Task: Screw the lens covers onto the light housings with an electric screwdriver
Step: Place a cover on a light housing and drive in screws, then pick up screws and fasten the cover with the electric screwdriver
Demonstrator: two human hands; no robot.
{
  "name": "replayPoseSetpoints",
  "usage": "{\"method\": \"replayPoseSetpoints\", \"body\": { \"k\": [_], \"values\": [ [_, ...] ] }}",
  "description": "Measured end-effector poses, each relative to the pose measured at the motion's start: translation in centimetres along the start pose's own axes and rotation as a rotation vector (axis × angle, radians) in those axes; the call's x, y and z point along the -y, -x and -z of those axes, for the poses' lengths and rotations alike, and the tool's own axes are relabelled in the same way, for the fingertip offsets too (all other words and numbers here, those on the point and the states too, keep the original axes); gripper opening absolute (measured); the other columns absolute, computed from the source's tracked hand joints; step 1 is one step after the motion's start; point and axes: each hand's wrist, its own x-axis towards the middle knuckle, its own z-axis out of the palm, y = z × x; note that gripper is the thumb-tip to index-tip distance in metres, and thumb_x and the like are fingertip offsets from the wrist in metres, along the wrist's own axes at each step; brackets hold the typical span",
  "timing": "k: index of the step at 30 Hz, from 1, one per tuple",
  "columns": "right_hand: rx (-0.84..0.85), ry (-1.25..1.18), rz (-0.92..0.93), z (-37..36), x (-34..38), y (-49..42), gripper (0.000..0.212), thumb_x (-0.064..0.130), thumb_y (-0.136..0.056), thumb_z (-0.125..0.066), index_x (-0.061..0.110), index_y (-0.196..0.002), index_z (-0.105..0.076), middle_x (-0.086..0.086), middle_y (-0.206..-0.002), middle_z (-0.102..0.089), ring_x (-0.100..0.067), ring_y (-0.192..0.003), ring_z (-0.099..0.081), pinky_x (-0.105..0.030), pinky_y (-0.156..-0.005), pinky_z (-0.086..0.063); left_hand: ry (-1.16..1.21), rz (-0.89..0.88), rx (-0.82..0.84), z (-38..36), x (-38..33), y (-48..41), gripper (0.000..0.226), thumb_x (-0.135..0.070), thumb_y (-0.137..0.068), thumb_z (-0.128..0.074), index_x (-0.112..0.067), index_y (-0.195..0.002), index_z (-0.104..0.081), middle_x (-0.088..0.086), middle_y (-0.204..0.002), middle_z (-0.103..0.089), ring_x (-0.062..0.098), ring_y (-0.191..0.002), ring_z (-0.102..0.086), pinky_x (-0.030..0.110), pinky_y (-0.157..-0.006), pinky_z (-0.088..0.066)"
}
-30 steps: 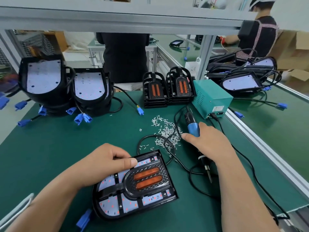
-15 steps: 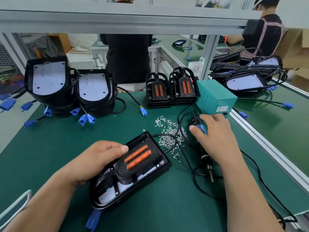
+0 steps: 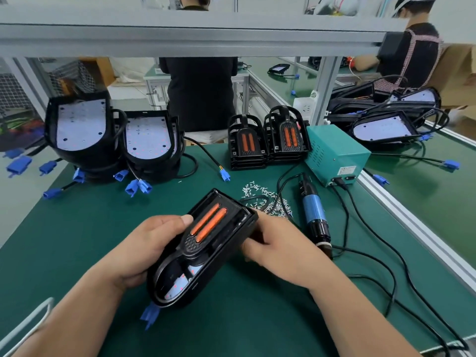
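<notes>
A black light housing [image 3: 226,243] with its lens cover [image 3: 206,228], which has two orange strips, is lifted off the green mat and tilted. My left hand [image 3: 149,246] grips its left edge, thumb on the cover. My right hand [image 3: 278,246] holds its right side, fingers curled under the edge. The blue-and-black electric screwdriver [image 3: 313,211] lies loose on the mat to the right of my right hand. A scatter of small silver screws [image 3: 268,197] lies just beyond the housing.
Two stacks of lens covers [image 3: 268,140] stand at the back centre, stacked open housings [image 3: 116,137] at the back left. A teal power box [image 3: 334,153] sits right, its cables [image 3: 365,243] trailing over the mat. More housings [image 3: 383,127] lie on the conveyor. People work behind.
My right hand let go of the screwdriver, which now lies on the mat, and took hold of the housing's right side. The housing came up off the mat and tilted.
</notes>
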Motion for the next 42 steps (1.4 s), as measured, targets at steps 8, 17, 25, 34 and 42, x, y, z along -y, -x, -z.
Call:
{"method": "replayPoseSetpoints", "body": {
  "k": [8,17,25,34,42],
  "values": [
    [-0.125,-0.478,0.106,-0.7,0.1,-0.7,0.03,-0.013,-0.098,-0.055,0.012,-0.108,-0.069,-0.005,-0.098,-0.073,-0.016,-0.09,-0.065,-0.037,-0.081,-0.054,0.08,-0.029,0.067,-1.0,-0.1,0.3,0.056,-0.052,-0.088,-0.074,0.002,-0.102,-0.077,0.031,-0.1,-0.075,0.03,-0.08,-0.074,0.036,-0.071,-0.062],
    [-0.061,-0.915,0.002,-1.8,-0.4,-2.5,0.024,0.005,-0.092,-0.046,-0.007,-0.109,-0.057,-0.008,-0.098,-0.073,-0.015,-0.088,-0.066,-0.024,-0.074,-0.056,0.074,-0.083,0.007,-2.3,-0.1,-0.1,0.069,-0.053,-0.093,-0.064,0.013,-0.11,-0.067,0.036,-0.104,-0.071,0.035,-0.085,-0.07,0.037,-0.073,-0.057],
    [0.113,-1.072,0.058,-2.9,-0.3,-2.2,0.103,0.088,-0.084,-0.054,0.011,-0.153,-0.05,-0.024,-0.149,-0.058,-0.036,-0.13,-0.06,-0.048,-0.098,-0.056,0.173,-0.157,-0.177,-3.3,0.4,-1.2,0.029,-0.033,-0.1,-0.061,-0.008,-0.094,-0.074,0.015,-0.088,-0.075,0.026,-0.074,-0.067,0.033,-0.065,-0.058],
    [-0.169,-1.086,-0.054,-4.1,0.7,-2.4,0.044,0.017,-0.085,-0.07,0.004,-0.127,-0.065,-0.023,-0.121,-0.073,-0.033,-0.107,-0.07,-0.045,-0.094,-0.059,0.27,-0.227,-0.292,-4.6,1.1,-1.6,0.027,-0.03,-0.095,-0.069,-0.014,-0.114,-0.078,0.018,-0.107,-0.079,0.03,-0.089,-0.078,0.039,-0.073,-0.064],
    [-0.297,-1.338,-0.048,-1.1,0.5,-1.0,0.032,0.027,-0.082,-0.065,0.008,-0.103,-0.08,-0.022,-0.114,-0.077,-0.038,-0.102,-0.075,-0.058,-0.1,-0.058,0.188,-0.202,-0.243,-3.8,1.8,-2.1,0.059,-0.068,-0.093,-0.064,-0.017,-0.121,-0.076,-0.002,-0.069,-0.034,0.012,-0.052,-0.028,0.018,-0.045,-0.024]
  ]
}}
